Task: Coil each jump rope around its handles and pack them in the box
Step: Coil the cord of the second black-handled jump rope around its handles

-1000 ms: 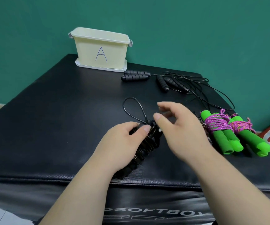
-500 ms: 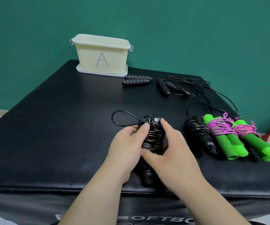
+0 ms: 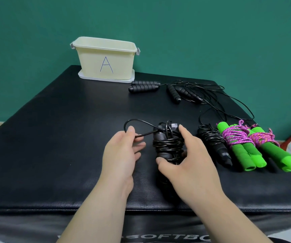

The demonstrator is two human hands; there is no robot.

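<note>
head view, right hand (image 3: 192,165) gripping coiled rope (image 3: 169,144)

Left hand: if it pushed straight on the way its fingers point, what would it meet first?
The loose cord loop that the left hand pinches is first; beyond it bare mat, then probably the black handles by the box, depth unclear.

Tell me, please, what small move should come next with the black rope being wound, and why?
Probably tuck the loose loop into the black rope bundle. The right hand grips that bundle, and the left hand pinches the one loop sticking out beside it, so only that end seems unsecured.
</note>
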